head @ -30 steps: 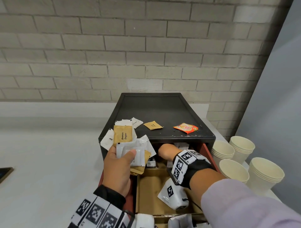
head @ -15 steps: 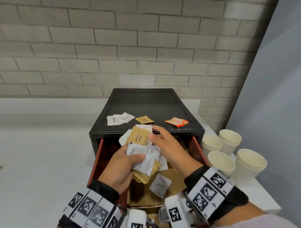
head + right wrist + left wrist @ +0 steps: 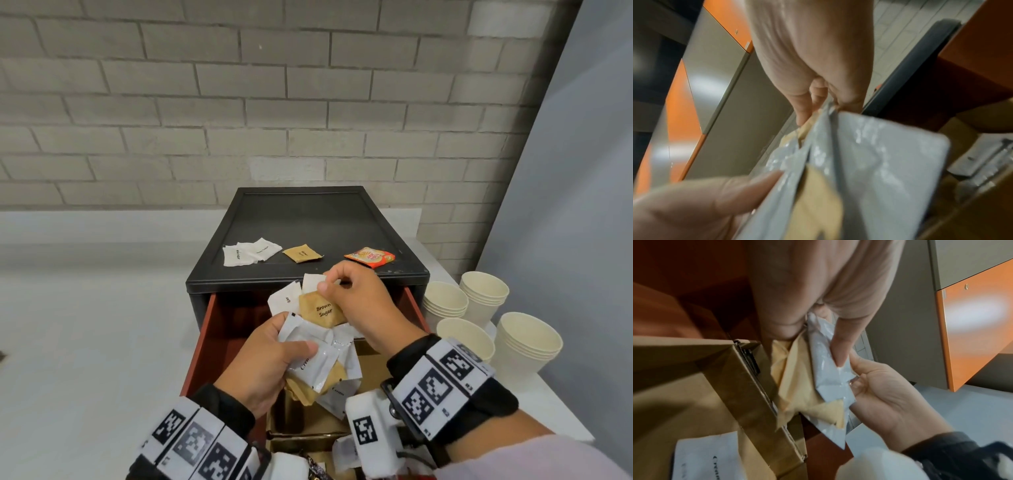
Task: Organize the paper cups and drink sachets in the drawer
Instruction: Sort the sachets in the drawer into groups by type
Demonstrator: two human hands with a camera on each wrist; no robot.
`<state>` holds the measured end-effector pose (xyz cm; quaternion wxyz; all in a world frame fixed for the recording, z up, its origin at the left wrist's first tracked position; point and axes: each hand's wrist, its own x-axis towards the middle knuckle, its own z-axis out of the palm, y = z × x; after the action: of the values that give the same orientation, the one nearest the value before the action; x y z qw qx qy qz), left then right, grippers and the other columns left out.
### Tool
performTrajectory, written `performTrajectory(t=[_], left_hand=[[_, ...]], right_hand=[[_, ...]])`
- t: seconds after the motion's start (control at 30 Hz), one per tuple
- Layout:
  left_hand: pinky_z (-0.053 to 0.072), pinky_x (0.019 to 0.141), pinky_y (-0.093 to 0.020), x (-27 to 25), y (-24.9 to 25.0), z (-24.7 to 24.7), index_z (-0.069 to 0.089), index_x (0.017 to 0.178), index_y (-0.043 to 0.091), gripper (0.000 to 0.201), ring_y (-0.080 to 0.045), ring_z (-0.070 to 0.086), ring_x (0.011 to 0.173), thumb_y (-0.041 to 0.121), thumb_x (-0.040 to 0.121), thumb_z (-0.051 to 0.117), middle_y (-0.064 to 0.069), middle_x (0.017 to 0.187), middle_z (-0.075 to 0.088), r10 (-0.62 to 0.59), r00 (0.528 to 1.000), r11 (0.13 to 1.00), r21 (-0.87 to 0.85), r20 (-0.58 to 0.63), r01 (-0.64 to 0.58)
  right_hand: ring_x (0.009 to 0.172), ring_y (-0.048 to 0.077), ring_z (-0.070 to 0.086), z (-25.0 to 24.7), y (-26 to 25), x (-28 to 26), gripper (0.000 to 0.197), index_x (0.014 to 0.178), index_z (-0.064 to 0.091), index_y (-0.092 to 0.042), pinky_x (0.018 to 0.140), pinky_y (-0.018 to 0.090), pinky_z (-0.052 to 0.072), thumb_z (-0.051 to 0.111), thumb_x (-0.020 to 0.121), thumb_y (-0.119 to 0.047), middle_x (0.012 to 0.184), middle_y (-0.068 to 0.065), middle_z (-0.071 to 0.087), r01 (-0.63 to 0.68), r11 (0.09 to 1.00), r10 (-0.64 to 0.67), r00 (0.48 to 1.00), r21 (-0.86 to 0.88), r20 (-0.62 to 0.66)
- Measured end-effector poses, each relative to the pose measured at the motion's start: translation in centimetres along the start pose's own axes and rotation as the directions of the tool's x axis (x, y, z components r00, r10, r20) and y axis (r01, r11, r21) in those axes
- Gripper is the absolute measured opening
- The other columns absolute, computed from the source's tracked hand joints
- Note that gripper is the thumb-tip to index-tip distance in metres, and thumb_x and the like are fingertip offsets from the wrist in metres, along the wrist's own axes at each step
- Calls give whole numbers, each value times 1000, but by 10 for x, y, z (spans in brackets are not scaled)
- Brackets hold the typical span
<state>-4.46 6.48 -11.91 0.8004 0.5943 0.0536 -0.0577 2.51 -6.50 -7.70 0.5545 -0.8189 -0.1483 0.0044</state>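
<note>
My left hand (image 3: 298, 346) grips a fanned bundle of sachets (image 3: 318, 356), white ones and brown ones, over the open red drawer (image 3: 205, 342). A "Brown Sugar" sachet (image 3: 320, 310) sticks up at the bundle's top. My right hand (image 3: 330, 284) pinches the bundle's top edge, where a white sachet (image 3: 311, 281) meets the brown one; which of the two it holds I cannot tell. The left wrist view shows my thumb across the sachets (image 3: 826, 369). The right wrist view shows the pinch (image 3: 818, 110) on them. Several stacks of paper cups (image 3: 445, 301) stand right of the cabinet.
On the black cabinet top (image 3: 308, 219) lie white sachets (image 3: 248, 251), a brown sachet (image 3: 303, 253) and an orange packet (image 3: 370, 257). A cardboard box (image 3: 370, 370) sits in the drawer with a white sachet (image 3: 337, 397) in it. A brick wall rises behind.
My right hand came up out of the drawer to the bundle and now pinches its top. The left hand has kept its hold on the sachets.
</note>
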Motion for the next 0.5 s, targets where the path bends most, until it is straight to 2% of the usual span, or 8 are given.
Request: performTrajectory(t=[0.07, 0.17, 0.23, 0.3, 0.37, 0.43, 0.5], left_hand=[[54, 83, -41, 0, 1, 1, 60, 111, 6, 34, -33, 65, 102, -13, 83, 53, -17, 107, 70, 21, 1000, 999, -24, -7, -21], [55, 77, -38, 0, 3, 0, 60, 109, 6, 35, -31, 67, 97, -15, 83, 53, -18, 105, 70, 57, 998, 997, -58, -24, -58], [56, 73, -36, 0, 3, -1, 60, 108, 7, 34, -30, 67, 95, -15, 83, 52, -17, 105, 70, 72, 996, 995, -61, -43, -75], [56, 75, -36, 0, 3, -1, 60, 107, 7, 33, -31, 67, 97, -15, 83, 53, -17, 105, 70, 80, 995, 995, -62, -60, -84], [55, 77, -37, 0, 3, -2, 61, 106, 8, 33, -30, 67, 98, -14, 84, 53, -13, 103, 71, 85, 993, 994, -63, -80, -91], [55, 79, -37, 0, 3, -2, 62, 106, 11, 32, -27, 67, 97, -12, 84, 55, -9, 102, 72, 89, 991, 993, -64, -96, -95], [55, 80, -37, 0, 4, -3, 62, 107, 14, 32, -25, 66, 100, -9, 85, 56, -7, 105, 70, 100, 990, 993, -52, -104, -106]], right_hand=[[91, 13, 56, -4, -4, 3, 8, 83, 58, -22, 77, 29, 48, 65, 86, -24, 93, -7, 58, -3, 1000, 5, 997, -23, 76], [90, 15, 57, -10, -7, 2, 20, 94, 60, -22, 80, 33, 49, 72, 79, -27, 96, -3, 60, 6, 990, 31, 965, -140, 261], [83, 14, 57, -14, -11, 1, 15, 88, 59, -22, 74, 31, 50, 71, 80, -24, 89, -2, 59, 18, 977, 45, 956, -214, 289], [79, 14, 57, -20, -15, 3, 13, 81, 55, -23, 64, 25, 50, 67, 85, -20, 88, 0, 59, -23, 982, 69, 968, -185, 243], [79, 14, 58, -26, -21, 9, 9, 84, 55, -23, 57, 21, 47, 62, 88, -20, 90, 2, 59, -94, 988, 110, 985, -123, 134], [69, 12, 52, -33, -27, 17, 2, 91, 56, -21, 51, 21, 40, 57, 91, -20, 83, 1, 55, -125, 988, 127, 992, -92, 11], [62, 12, 44, -35, -32, 29, 2, 92, 56, -20, 48, 22, 34, 55, 92, -18, 79, 1, 51, -131, 990, 129, 991, -48, -44]])
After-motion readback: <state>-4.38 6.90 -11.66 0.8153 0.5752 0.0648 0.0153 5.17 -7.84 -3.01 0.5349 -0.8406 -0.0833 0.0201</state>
